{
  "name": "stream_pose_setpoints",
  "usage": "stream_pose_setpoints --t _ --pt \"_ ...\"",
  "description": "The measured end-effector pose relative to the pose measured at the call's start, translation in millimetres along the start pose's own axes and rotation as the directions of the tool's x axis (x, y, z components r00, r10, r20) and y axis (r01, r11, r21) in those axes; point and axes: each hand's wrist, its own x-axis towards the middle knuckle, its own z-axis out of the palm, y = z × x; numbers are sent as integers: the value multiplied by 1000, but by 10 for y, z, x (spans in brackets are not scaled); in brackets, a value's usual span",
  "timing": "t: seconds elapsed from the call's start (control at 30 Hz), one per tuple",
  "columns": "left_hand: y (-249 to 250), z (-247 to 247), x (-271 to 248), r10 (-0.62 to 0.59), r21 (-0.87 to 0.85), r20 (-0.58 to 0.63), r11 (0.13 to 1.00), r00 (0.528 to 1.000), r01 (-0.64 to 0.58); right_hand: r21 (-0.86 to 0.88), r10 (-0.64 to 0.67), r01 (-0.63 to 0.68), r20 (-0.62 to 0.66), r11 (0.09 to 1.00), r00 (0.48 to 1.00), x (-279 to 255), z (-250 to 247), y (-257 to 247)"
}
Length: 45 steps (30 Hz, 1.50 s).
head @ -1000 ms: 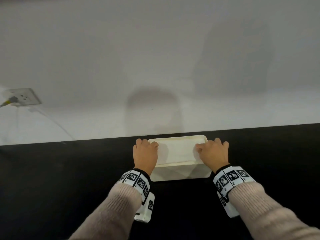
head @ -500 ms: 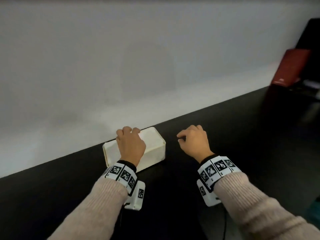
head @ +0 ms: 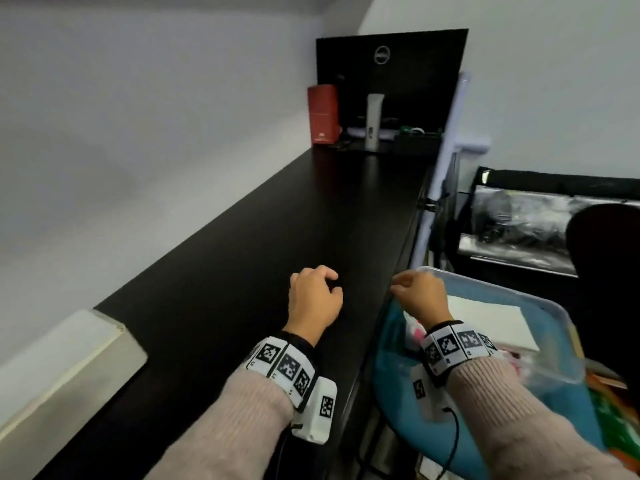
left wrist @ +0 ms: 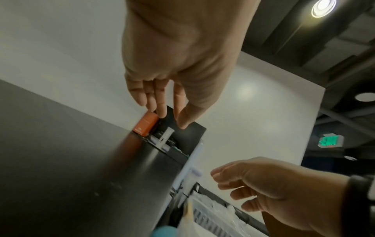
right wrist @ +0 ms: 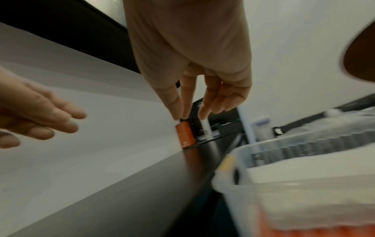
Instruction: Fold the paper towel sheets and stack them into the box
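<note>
The white box (head: pixel 69 368) stands at the lower left on the black table (head: pixel 277 220), against the wall. My left hand (head: pixel 317 289) hovers over the table to the right of the box, fingers loosely curled and holding nothing. My right hand (head: pixel 412 289) is past the table's right edge, above a clear plastic bin (head: pixel 561 317), also loosely curled and empty. A stack of white paper towel sheets (head: pixel 491 323) lies in the bin just right of that hand. In the wrist views the left hand (left wrist: pixel 168 112) and right hand (right wrist: pixel 192 112) hang relaxed, with the paper towel stack (right wrist: pixel 304 168) below.
At the table's far end stand a black monitor back (head: pixel 391 84), a red box (head: pixel 323 114) and a white upright device (head: pixel 372 123). The bin rests on a blue surface (head: pixel 391 375). A dark chair back (head: pixel 606 271) and a shelf sit to the right.
Both hands have let go of the white box and moved right; the right hand now reaches over the bin. The view has swung right, leaving the box at the lower left.
</note>
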Motion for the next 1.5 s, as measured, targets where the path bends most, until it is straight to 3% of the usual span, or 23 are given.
stream_pose_setpoints --t 0.1,0.2,0.37,0.43,0.57,0.63,0.73,0.83,0.9,0.97,1.07,1.13,1.27,1.4,1.5 --pt "304 390 80 31 -66 129 998 991 -22 -26 225 -228 -70 973 972 148 -194 595" --pt "616 830 187 24 -149 241 989 970 13 -69 462 -470 -106 880 880 270 -367 1148" --pt "996 1430 370 -14 -119 421 990 907 71 -120 672 -668 -6 734 740 505 -411 1742" --pt "1078 1606 429 -37 -42 509 997 860 68 -114 714 -705 61 699 698 567 -375 1874" --pt "1134 1854 520 -75 202 671 976 738 -84 -67 740 -741 169 668 651 698 -326 2117" --pt "1128 1923 544 -78 245 690 961 720 -131 -51 730 -735 182 676 659 724 -354 2147" --pt "1111 1966 564 -76 266 676 953 733 -146 -88 723 -718 122 690 680 722 -482 2015" --pt "1102 1921 584 -53 185 613 980 788 -78 -81 629 -625 68 777 774 730 -738 1719" --pt "1124 1801 614 6 -16 520 1000 854 3 -129 483 -474 52 871 874 705 -995 1381" --pt "1181 1545 657 121 -192 395 980 911 -47 -192 289 -278 32 941 957 670 -1241 987" --pt "1199 1071 746 250 -379 214 912 944 -155 -231 53 -42 44 972 998 531 -1490 334" --pt "1107 776 757 278 -480 140 858 950 -181 -235 -73 96 104 967 992 406 -1537 -73" --pt "779 149 586 187 -674 139 737 972 -46 -211 -344 382 197 900 918 111 -1449 -820" --pt "175 -433 320 68 -626 49 780 997 -22 -15 -506 527 253 850 824 -142 -1189 -1426" --pt "-372 -840 95 -27 -494 -12 870 1000 18 191 -595 564 274 804 755 -314 -911 -1836"
